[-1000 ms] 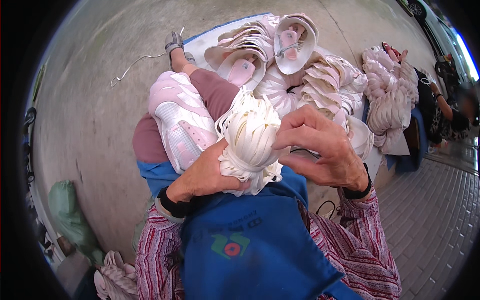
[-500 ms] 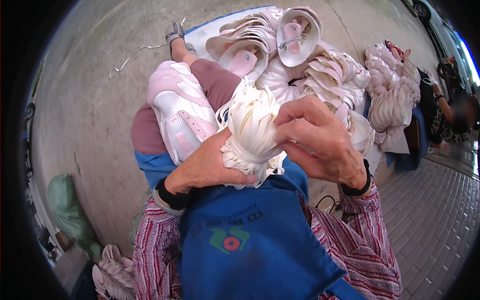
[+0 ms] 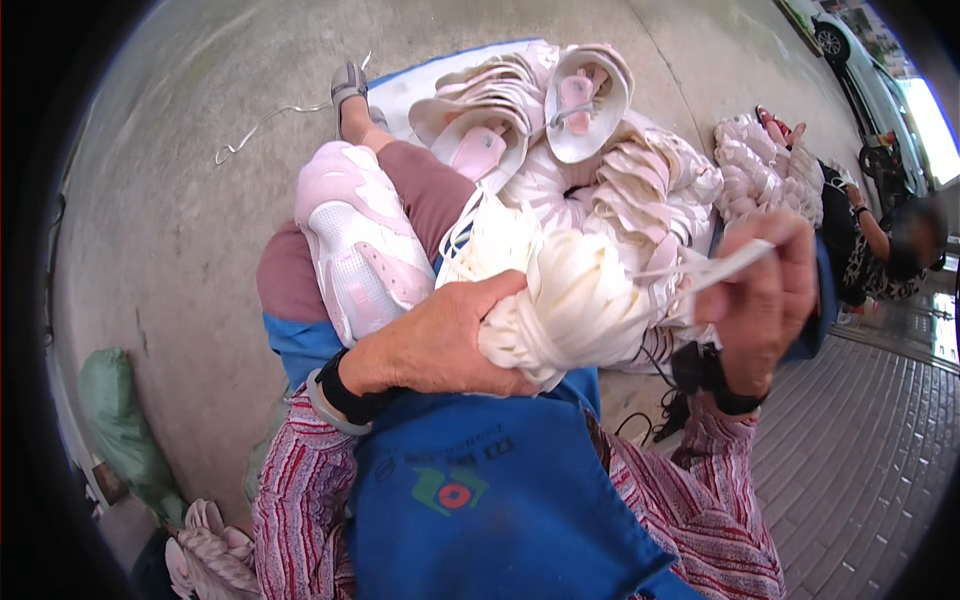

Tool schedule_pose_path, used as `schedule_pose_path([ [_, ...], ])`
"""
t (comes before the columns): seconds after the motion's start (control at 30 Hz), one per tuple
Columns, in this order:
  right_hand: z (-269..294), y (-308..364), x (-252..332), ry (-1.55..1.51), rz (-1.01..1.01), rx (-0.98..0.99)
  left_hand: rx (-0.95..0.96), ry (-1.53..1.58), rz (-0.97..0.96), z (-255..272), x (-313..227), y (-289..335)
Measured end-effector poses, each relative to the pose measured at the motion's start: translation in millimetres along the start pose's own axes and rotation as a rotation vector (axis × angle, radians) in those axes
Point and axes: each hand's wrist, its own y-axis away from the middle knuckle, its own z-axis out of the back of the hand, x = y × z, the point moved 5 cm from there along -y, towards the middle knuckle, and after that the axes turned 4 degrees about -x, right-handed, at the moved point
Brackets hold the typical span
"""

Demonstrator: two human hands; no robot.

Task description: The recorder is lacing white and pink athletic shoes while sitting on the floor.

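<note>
My left hand (image 3: 445, 340) is closed round a thick bundle of white shoelaces (image 3: 575, 305) above my lap. To the right of the bundle, my right hand (image 3: 765, 305), smeared by motion, grips a white lace (image 3: 735, 268) that stretches away from the bundle. A pink and white shoe upper (image 3: 360, 240) lies on my thigh, just beyond my left hand. Past the bundle, several stacks of pink and white shoe uppers (image 3: 575, 110) are piled on a white surface.
A blue apron (image 3: 500, 540) covers my lap. More uppers (image 3: 765, 165) are heaped at the far right, near a seated person (image 3: 870, 230). A green sack (image 3: 125, 430) stands at the left, with further uppers (image 3: 212, 555) below it. A loose lace (image 3: 265, 125) lies on the concrete floor (image 3: 220, 230).
My right hand has moved right, away from the bundle, drawing a lace out with it. My left hand and the bundle have shifted slightly right, and the bundle leans more to the right.
</note>
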Motion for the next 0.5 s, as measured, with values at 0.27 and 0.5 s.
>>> schedule_pose_path([
  [0.27,209,-54,22,0.027,0.189,-0.512,-0.003,-0.163,-0.014,5,9,6],
  [0.5,367,-25,59,1.807,0.100,-0.825,0.007,-0.249,0.077,20,23,25],
])
